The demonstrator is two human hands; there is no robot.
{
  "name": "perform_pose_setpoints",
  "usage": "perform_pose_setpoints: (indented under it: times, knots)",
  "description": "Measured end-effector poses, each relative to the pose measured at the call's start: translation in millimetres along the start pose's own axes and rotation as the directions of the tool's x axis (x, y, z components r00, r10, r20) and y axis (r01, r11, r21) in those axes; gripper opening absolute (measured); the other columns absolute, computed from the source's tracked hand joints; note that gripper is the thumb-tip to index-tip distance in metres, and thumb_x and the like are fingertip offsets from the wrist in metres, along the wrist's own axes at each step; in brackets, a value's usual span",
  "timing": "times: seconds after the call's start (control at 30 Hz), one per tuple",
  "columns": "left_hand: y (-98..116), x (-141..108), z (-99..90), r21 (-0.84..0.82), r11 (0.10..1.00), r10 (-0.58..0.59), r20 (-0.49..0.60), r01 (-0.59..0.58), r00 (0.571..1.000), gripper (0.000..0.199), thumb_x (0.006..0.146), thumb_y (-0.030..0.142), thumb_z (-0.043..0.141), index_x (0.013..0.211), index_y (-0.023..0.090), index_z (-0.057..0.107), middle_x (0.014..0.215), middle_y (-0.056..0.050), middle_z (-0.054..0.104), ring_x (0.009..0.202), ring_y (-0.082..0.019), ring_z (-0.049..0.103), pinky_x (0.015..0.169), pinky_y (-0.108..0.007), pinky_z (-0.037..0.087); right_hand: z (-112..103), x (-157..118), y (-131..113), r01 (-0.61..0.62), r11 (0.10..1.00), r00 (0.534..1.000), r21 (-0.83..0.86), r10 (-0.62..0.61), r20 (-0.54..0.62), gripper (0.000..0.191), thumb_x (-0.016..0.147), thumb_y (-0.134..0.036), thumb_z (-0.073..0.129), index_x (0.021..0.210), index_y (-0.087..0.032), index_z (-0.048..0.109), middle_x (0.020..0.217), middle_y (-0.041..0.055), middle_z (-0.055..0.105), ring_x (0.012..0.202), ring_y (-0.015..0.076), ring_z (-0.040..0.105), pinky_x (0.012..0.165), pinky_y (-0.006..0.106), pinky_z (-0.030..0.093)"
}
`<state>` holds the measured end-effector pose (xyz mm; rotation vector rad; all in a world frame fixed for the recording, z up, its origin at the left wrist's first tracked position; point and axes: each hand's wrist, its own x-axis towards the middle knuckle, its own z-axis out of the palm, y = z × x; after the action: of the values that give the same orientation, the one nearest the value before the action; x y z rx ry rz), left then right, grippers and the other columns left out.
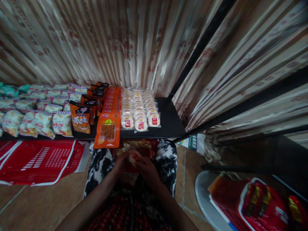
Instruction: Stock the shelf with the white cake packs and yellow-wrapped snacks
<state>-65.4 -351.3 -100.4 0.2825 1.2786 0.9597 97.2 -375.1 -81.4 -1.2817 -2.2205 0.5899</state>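
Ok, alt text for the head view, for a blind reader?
A person's left hand and right hand hold a round pale packet with a red label, near a red basket. Beyond, rows of packaged snacks line a black shelf.

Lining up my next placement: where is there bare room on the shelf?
The black shelf is bare on the right, between the round white packets and its right edge. Leftward it's crowded with orange packets and white bags.
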Motion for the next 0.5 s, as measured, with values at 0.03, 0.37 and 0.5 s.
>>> perform_pose_setpoints:
  times: [0.03, 0.37, 0.5]
  knots:
    - [-0.7, 0.7, -0.2, -0.009, 1.000, 0.028, 0.000, -0.028, 1.000, 0.035, 0.055, 0.041, 0.069, 0.077, 0.015, 0.058, 0.070, -0.001, 0.063, 0.066, -0.016, 0.059, 0.061, -0.028, 0.047, -0.6, -0.3, -0.6, -0.002, 1.000, 1.000, 0.007, 0.002, 0.001, 0.023, 0.085, -0.013, 0.052, 0.097, -0.022, 0.069, 0.099, 0.0081, 0.065, 0.091, 0.0197, 0.056, 0.080, 0.031, 0.049]
    - [10.8, -0.3, 8.2, 0.302, 0.925, 0.246, -0.008, -0.232, 0.969, 0.024, 0.055, 0.037, 0.068, 0.071, 0.019, 0.062, 0.073, -0.002, 0.065, 0.075, -0.019, 0.059, 0.071, -0.029, 0.046, 3.9, -1.4, 0.2, -0.219, 0.962, 0.973, 0.166, 0.228, -0.040, 0.035, 0.084, -0.024, 0.052, 0.118, -0.021, 0.056, 0.111, 0.0098, 0.061, 0.101, 0.0206, 0.059, 0.087, 0.033, 0.050]
    - [15.3, -3.5, 11.8, 0.377, 0.863, 0.335, 0.071, -0.336, 0.940, 0.024, 0.056, 0.037, 0.068, 0.071, 0.019, 0.065, 0.076, -0.003, 0.068, 0.079, -0.021, 0.059, 0.076, -0.030, 0.045, -3.0, 13.1, 8.9, -0.413, 0.870, 0.863, 0.269, 0.468, -0.189, 0.040, 0.080, -0.031, 0.054, 0.118, -0.017, 0.055, 0.111, 0.0124, 0.061, 0.102, 0.0234, 0.059, 0.088, 0.037, 0.048]
